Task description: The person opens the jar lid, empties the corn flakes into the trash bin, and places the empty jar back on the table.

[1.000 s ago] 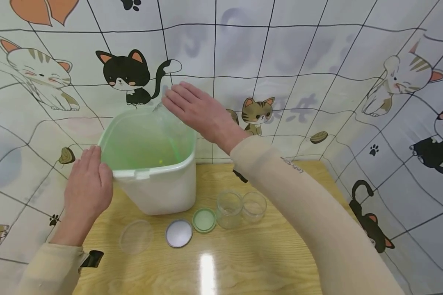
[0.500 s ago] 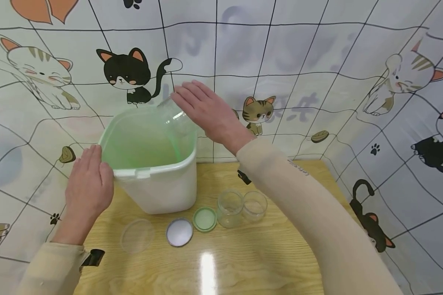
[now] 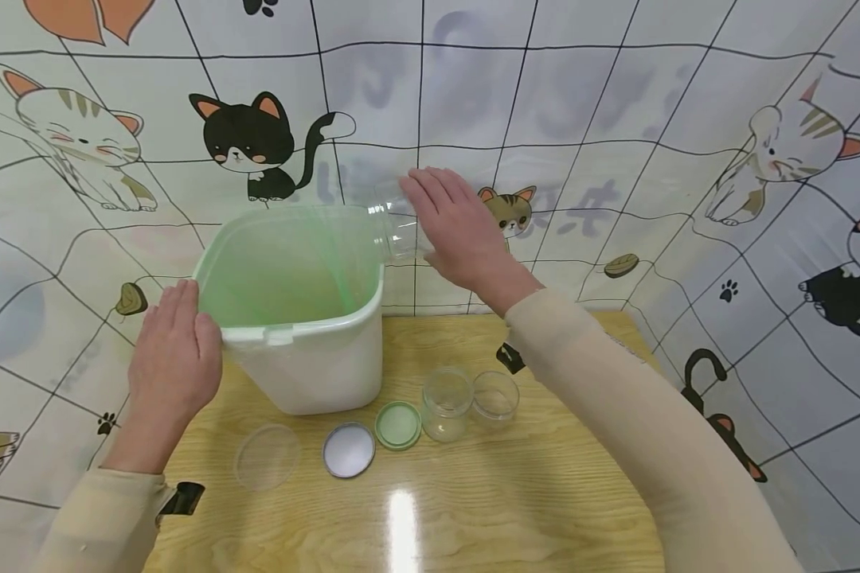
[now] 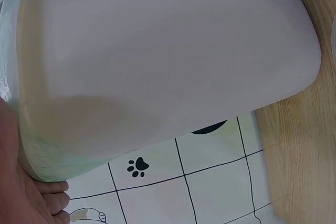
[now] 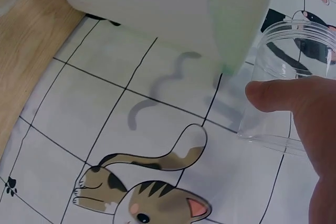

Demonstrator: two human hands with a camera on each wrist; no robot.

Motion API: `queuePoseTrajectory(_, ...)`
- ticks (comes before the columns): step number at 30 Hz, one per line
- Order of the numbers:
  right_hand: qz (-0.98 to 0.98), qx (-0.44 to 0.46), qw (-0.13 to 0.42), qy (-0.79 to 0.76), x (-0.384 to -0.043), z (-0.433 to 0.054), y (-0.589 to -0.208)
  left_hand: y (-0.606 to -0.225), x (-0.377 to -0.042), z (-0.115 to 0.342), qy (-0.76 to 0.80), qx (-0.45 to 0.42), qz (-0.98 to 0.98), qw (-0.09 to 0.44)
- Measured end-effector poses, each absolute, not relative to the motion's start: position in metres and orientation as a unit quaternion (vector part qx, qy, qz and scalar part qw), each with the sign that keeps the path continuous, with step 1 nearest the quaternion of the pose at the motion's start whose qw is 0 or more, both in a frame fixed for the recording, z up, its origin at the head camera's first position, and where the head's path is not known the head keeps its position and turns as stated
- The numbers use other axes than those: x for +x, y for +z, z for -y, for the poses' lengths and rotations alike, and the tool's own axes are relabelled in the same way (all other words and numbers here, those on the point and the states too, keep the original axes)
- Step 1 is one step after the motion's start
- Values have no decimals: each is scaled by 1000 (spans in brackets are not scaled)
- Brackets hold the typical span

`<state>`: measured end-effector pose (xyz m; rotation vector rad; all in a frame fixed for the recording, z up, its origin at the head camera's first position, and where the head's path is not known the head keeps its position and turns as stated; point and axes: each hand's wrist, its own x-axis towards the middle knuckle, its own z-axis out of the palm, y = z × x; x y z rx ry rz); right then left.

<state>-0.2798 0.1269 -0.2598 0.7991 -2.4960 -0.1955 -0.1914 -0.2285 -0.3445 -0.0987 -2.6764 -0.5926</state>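
Note:
A white bin [image 3: 308,374], lined with a thin pale green bag [image 3: 279,278], stands at the left of the table. My left hand [image 3: 175,350] rests along its left rim, fingers extended and the thumb by the front corner. In the left wrist view the fingertips [image 4: 58,201] show just past the bin's edge. My right hand [image 3: 466,231] grips a clear jar [image 3: 400,227] at the bin's right rim. The jar lies on its side, its mouth towards the bin. In the right wrist view the thumb [image 5: 273,95] presses on the jar's wall.
On the wooden table [image 3: 473,509] in front of the bin are a clear disc [image 3: 267,458], a white lid [image 3: 348,450], a green lid [image 3: 397,425], a clear jar [image 3: 447,406] and a shorter clear container [image 3: 496,396]. A cat-patterned sheet [image 3: 602,103] covers the walls behind.
My right hand has drawn the jar rightward from over the bin to its right rim. The jar has come level with its mouth facing left. My left hand has stayed in place.

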Motion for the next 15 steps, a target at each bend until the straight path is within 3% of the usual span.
queuePoseTrajectory(8,924,277,264,-20,-277,-158,-276,-344,-191,228,-210,-33,957,196)
queuePoseTrajectory(15,947,237,216,27,-271,-185,-295,-345,-190,227,-209,-29,958,195)
